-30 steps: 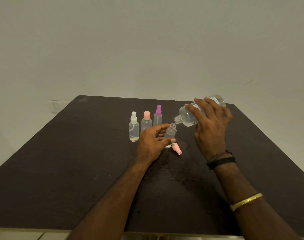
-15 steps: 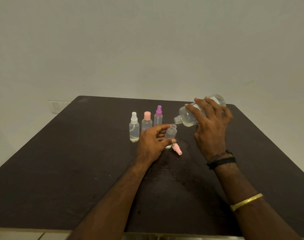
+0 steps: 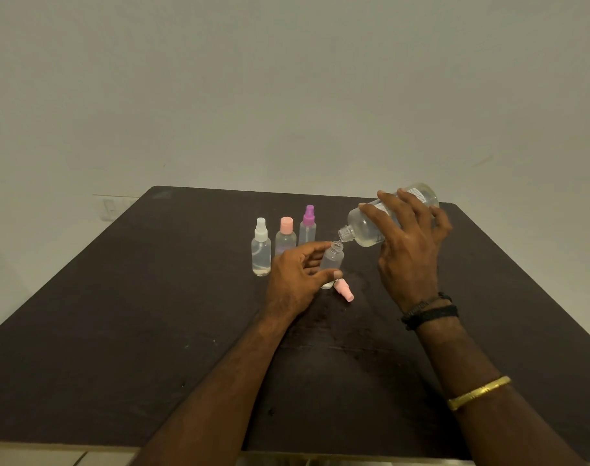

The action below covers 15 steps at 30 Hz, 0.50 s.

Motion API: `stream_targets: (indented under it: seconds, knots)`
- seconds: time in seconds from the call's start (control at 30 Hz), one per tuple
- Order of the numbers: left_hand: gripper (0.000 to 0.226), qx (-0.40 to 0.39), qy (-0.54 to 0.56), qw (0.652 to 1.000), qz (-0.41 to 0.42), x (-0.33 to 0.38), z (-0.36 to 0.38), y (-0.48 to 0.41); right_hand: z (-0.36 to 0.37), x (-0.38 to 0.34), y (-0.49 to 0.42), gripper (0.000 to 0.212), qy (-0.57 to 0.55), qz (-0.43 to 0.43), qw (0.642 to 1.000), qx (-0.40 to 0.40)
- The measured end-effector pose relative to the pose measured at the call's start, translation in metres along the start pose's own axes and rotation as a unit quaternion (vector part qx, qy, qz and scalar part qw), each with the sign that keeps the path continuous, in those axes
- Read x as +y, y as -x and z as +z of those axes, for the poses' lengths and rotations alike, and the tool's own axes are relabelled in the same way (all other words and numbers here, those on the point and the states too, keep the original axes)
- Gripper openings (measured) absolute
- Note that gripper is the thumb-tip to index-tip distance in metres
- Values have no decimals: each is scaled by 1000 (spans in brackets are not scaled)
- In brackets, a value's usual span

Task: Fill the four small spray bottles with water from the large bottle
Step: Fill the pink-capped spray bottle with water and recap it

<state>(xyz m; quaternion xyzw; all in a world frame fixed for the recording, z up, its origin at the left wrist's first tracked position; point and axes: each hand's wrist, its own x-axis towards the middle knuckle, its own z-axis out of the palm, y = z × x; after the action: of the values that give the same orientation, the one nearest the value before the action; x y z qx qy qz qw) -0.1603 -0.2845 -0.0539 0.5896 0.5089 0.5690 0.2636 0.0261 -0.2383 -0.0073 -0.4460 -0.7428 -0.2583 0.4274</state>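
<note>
Step in hand: pouring into the one uncapped small bottle, as I judge it.
Left hand [image 3: 297, 277]: curled round the open small bottle [image 3: 332, 260], thumb low on its near side and forefinger up by its neck, holding it upright on the desk [image 3: 152, 297].
Right hand [image 3: 411, 250]: fingers spread and wrapped over the body of the large bottle [image 3: 364, 227], gripping it in the air above the far right of the desk.
Large bottle's axis: tipped close to level, base up and to the right, neck down and to the left, toward the small bottle.
Mouth to mouth: the large mouth sits just above and slightly right of the small open mouth. I cannot tell whether the rims touch, and any stream is too fine to make out.
Nearer hand: the left is on the small bottle itself. The right lies to its right and a little farther back.
Fill level: too faint to read.
Loose part: a pink spray head [image 3: 344, 290] lies on its side just right of the open bottle's base.
Other three: white-capped bottle [image 3: 261, 247], pink-capped bottle [image 3: 286, 235] and purple-capped bottle [image 3: 308, 225] stand upright in a row just left of the left hand.
Next move turns on: the two mouths lining up. A small drift would likely wet the desk.
</note>
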Motion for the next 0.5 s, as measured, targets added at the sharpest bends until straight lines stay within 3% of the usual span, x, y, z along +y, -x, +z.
stream_targets:
  seconds: [0.5]
  knots:
    - [57, 0, -2, 1000, -1, -2, 0, -1, 0, 0, 1, 74, -3, -2, 1000, 1]
